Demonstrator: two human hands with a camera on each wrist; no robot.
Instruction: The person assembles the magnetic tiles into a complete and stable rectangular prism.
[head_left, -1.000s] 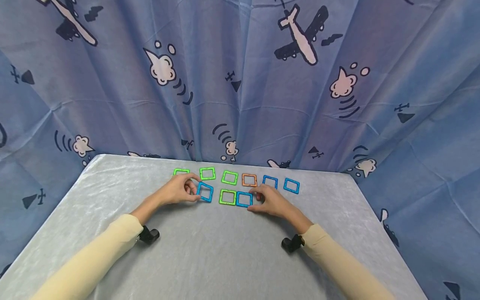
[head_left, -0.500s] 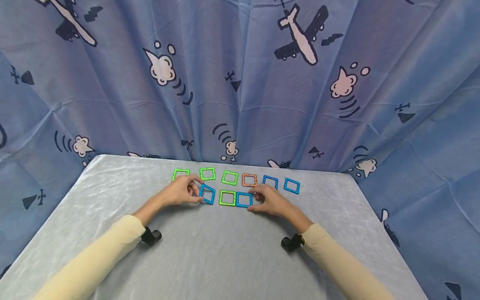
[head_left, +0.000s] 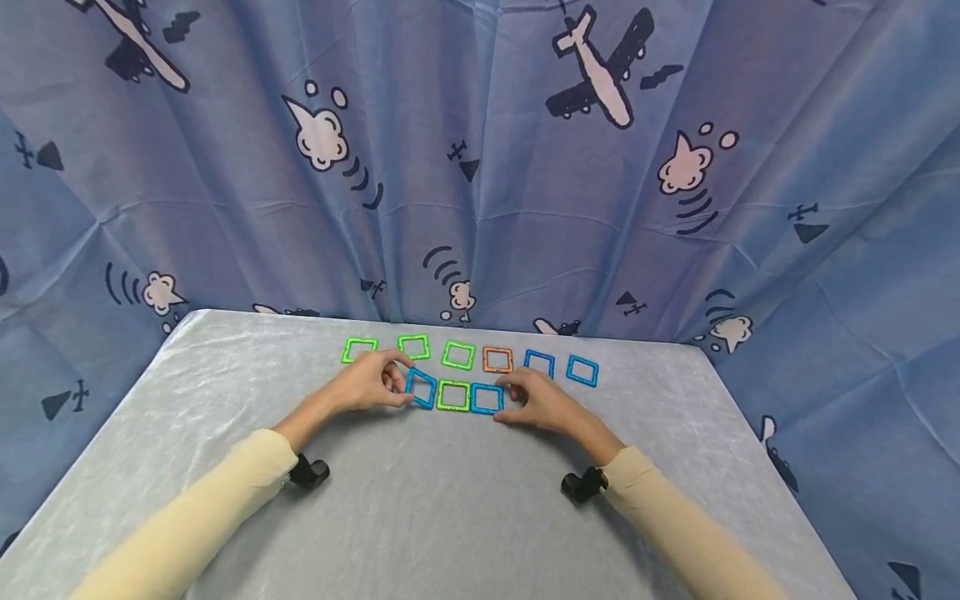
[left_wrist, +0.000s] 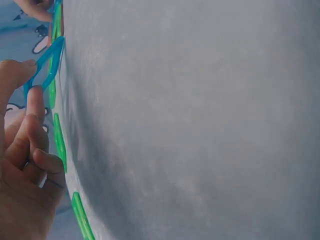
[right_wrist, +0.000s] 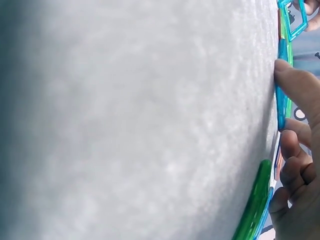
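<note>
A blue square magnetic tile [head_left: 433, 395] is pinched between my left hand's [head_left: 372, 382] thumb and fingers. It is tilted off the table, its right side close beside a flat green tile [head_left: 453, 409]; whether they touch I cannot tell. That green tile lies edge to edge with a second blue tile [head_left: 487, 412]. My right hand [head_left: 540, 402] grips this second blue tile at its right side, thumb on the near edge, as the right wrist view also shows. A green tile [right_wrist: 256, 202] near the right palm appears in that view; the head view hides it.
Behind the hands runs a row of loose tiles: several green ones, including a far-left green tile [head_left: 360, 339], an orange tile [head_left: 497, 371] and two blue ones, the rightmost blue tile [head_left: 582, 383] included. A grey cloth covers the table [head_left: 435, 517]. A patterned curtain [head_left: 420, 167] hangs behind.
My left hand has moved right, bringing its tilted blue tile up beside the green one. The right hand and the two flat tiles have stayed in place.
</note>
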